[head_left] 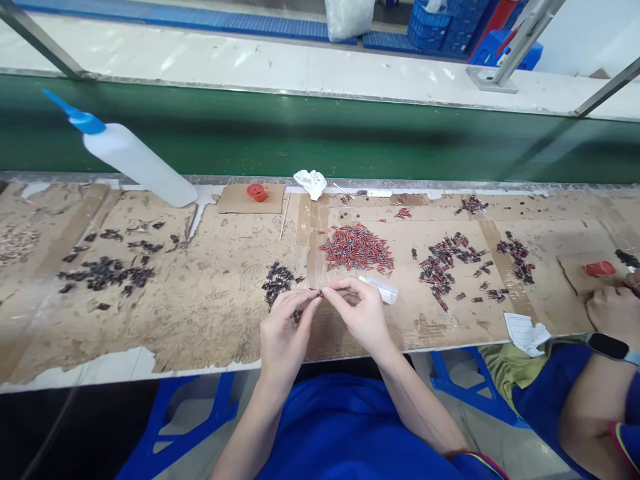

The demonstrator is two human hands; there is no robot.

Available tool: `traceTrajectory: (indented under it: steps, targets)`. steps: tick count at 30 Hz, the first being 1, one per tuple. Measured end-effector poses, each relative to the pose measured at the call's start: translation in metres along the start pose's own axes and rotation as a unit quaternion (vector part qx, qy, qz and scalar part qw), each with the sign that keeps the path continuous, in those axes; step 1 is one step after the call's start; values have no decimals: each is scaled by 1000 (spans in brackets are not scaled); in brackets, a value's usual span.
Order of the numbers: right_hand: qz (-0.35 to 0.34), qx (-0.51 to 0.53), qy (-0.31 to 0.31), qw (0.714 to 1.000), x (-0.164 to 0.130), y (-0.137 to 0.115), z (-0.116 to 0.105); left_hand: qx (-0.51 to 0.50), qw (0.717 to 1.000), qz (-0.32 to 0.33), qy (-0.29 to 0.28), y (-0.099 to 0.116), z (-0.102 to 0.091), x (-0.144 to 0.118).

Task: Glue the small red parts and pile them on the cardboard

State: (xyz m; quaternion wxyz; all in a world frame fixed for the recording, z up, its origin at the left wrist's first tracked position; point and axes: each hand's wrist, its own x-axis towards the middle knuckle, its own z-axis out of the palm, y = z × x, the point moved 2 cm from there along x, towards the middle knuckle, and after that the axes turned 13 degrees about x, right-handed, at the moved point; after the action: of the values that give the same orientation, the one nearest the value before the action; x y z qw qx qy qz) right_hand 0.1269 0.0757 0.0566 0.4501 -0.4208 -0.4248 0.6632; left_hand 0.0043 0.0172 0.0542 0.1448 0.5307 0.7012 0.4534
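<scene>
Both hands, left hand [283, 333] and right hand [361, 312], pinch one tiny part [319, 293] between fingertips, with the red pile [357, 248] looking mostly untouched and only a small dark pile [277, 280] built up.

The counter [200, 320] is faced with brown cardboard, matt and rough, its skin torn away in pale patches and held by glossy strips of clear tape; the squeeze bottle [137, 163] is smooth translucent white plastic with a blue plastic nozzle; the red cap [257, 192] looks like glossy plastic; the crumpled rag [311, 182] is soft white cloth; the conveyor belt [320, 137] is smooth green with a dull sheen; its frame rails [43, 43] are bare brushed metal; the slip [525, 331] is thin white paper.
</scene>
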Motion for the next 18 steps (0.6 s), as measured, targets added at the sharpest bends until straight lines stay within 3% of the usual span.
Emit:
traceTrajectory:
  steps: [6, 13, 15, 18]
  targets:
    - [-52, 39, 29, 997, -10, -1, -2, -28, 999, -19, -22, 11, 0, -2]
    - [-38, 74, 10, 997, -12, 4, -14, -65, 997, -36, -30, 20, -1, -2]
    - [-39, 57, -15, 998, -11, -5, -16, -79, 995, -48, -43, 20, 0, -3]
    - [-92, -32, -37, 995, -25, -44, -20, -102, 991, -62, -63, 19, 2, -3]
